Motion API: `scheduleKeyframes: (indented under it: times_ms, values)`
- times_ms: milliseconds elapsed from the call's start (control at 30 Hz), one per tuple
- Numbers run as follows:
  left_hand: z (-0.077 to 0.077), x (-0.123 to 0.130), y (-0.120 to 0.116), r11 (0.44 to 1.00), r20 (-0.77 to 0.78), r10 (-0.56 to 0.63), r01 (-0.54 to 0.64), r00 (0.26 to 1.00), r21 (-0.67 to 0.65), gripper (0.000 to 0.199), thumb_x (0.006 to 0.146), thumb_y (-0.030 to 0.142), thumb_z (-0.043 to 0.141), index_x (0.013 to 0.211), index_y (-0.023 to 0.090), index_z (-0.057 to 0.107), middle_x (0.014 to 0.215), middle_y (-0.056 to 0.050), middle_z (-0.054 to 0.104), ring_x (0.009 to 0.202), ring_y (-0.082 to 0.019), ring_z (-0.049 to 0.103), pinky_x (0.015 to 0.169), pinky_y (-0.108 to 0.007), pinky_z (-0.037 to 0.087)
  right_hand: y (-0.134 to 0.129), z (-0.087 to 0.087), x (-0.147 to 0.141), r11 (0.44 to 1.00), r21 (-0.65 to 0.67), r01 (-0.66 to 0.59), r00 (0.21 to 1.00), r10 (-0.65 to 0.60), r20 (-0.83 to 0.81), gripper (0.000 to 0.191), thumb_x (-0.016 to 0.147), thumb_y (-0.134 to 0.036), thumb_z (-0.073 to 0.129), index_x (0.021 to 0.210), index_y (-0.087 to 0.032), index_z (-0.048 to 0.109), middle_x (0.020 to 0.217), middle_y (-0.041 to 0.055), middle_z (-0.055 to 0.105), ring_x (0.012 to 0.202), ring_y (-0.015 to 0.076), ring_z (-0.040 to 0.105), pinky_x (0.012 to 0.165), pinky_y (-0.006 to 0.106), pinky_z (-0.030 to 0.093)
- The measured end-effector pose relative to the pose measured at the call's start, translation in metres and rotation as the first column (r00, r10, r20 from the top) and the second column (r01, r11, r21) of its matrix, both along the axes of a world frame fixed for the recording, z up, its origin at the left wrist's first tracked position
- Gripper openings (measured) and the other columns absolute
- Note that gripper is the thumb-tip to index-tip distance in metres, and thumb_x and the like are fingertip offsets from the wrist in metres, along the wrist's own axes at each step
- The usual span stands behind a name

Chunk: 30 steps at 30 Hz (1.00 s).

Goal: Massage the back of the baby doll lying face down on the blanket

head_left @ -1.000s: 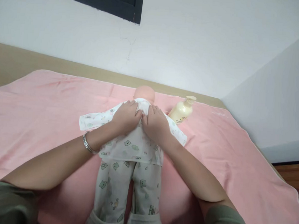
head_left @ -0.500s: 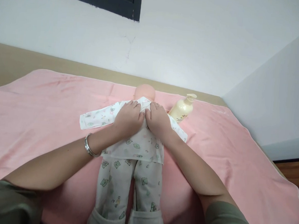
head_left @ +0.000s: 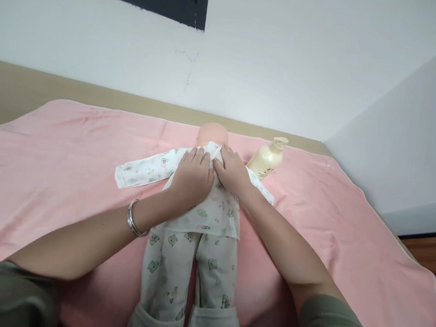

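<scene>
A baby doll (head_left: 213, 133) lies on its back in a white long-sleeved shirt (head_left: 214, 218) and white trousers (head_left: 175, 265), both with small green animal prints. My left hand (head_left: 192, 176) lies flat over the shirt's chest, fingers stretched toward the collar. At the other side of the collar rests my right hand (head_left: 234, 172), its fingers extended on the cloth and its thumb apart. Parts of the shirt front are hidden beneath both hands. One sleeve (head_left: 140, 172) spreads out to the left; the other passes behind my right hand.
A cream pump bottle (head_left: 266, 159) stands tilted in view just right of the doll. Under everything is a pink sheet (head_left: 71, 173) with wrinkles. A white wall (head_left: 266, 62) rises behind, with a dark frame (head_left: 169, 0) above. The surface's wooden edge (head_left: 107, 92) runs along the wall.
My left hand has slid slightly down and right from the collar and lies flatter. My right hand has stayed almost in place. The doll and bottle look unmoved.
</scene>
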<state>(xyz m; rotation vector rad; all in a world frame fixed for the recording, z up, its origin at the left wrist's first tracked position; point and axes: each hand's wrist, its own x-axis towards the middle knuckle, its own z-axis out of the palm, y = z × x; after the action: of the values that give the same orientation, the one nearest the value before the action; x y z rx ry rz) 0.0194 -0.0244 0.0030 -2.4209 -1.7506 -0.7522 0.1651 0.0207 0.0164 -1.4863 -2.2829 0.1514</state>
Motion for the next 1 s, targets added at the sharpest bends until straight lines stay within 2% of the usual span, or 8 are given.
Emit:
scheduleKeyframes:
  times_ms: [100, 200, 300, 400, 567, 1000]
  values:
    - [0.002, -0.004, 0.007, 0.999, 0.037, 0.006, -0.004, 0.999, -0.047, 0.041, 0.096, 0.024, 0.033, 0.123, 0.007, 0.059, 0.136, -0.021, 0.060, 0.130, -0.036, 0.051, 0.112, -0.053, 0.040, -0.013, -0.001, -0.004, 0.999, 0.049, -0.007, 0.999, 0.004, 0.049, 0.048, 0.102, -0.029, 0.034, 0.135, -0.001, 0.056, 0.138, 0.0234, 0.062, 0.132, 0.0358, 0.055, 0.116, 0.056, 0.041]
    - [0.004, -0.014, 0.023, 0.987, 0.077, 0.036, -0.023, 0.996, -0.159, 0.038, 0.097, 0.025, 0.029, 0.114, 0.011, 0.060, 0.125, -0.019, 0.065, 0.117, -0.033, 0.058, 0.103, -0.052, 0.046, -0.038, -0.005, -0.013, 0.981, 0.181, -0.073, 0.994, 0.057, 0.094, 0.051, 0.102, -0.026, 0.032, 0.140, 0.001, 0.053, 0.143, 0.0250, 0.058, 0.138, 0.0363, 0.051, 0.120, 0.055, 0.039]
    - [0.003, -0.019, 0.032, 0.980, 0.121, 0.064, -0.040, 0.991, -0.195, 0.036, 0.096, 0.026, 0.028, 0.106, 0.014, 0.060, 0.117, -0.017, 0.068, 0.109, -0.030, 0.060, 0.098, -0.048, 0.047, -0.049, -0.007, -0.017, 0.968, 0.212, -0.137, 0.990, 0.127, 0.063, 0.049, 0.101, -0.024, 0.034, 0.142, -0.005, 0.055, 0.147, 0.0192, 0.058, 0.143, 0.0310, 0.049, 0.124, 0.052, 0.037]
    - [-0.002, -0.017, 0.032, 0.989, 0.164, 0.063, -0.040, 0.984, -0.140, 0.036, 0.096, 0.027, 0.029, 0.108, 0.014, 0.060, 0.118, -0.016, 0.068, 0.112, -0.029, 0.059, 0.102, -0.048, 0.045, -0.036, -0.008, -0.014, 0.987, 0.122, -0.100, 0.994, 0.104, -0.021, 0.050, 0.100, -0.024, 0.034, 0.140, -0.008, 0.058, 0.149, 0.0161, 0.058, 0.144, 0.0282, 0.049, 0.126, 0.050, 0.037]
    - [-0.009, -0.013, 0.029, 0.995, 0.229, 0.071, -0.053, 0.971, -0.085, 0.037, 0.095, 0.029, 0.033, 0.114, 0.015, 0.061, 0.125, -0.015, 0.067, 0.119, -0.029, 0.058, 0.108, -0.046, 0.041, -0.009, -0.013, -0.006, 0.999, 0.020, -0.037, 0.994, 0.039, -0.104, 0.059, 0.097, -0.028, 0.036, 0.150, -0.006, 0.046, 0.159, 0.0165, 0.046, 0.152, 0.0297, 0.038, 0.129, 0.055, 0.027]
    - [-0.007, -0.013, 0.029, 0.994, 0.240, 0.075, -0.053, 0.968, -0.098, 0.041, 0.095, 0.029, 0.034, 0.119, 0.013, 0.063, 0.130, -0.015, 0.067, 0.124, -0.029, 0.058, 0.111, -0.045, 0.041, -0.011, -0.016, -0.005, 0.998, 0.028, -0.052, 0.989, 0.055, -0.134, 0.060, 0.097, -0.030, 0.034, 0.149, -0.004, 0.047, 0.158, 0.0174, 0.047, 0.152, 0.0296, 0.038, 0.129, 0.053, 0.026]
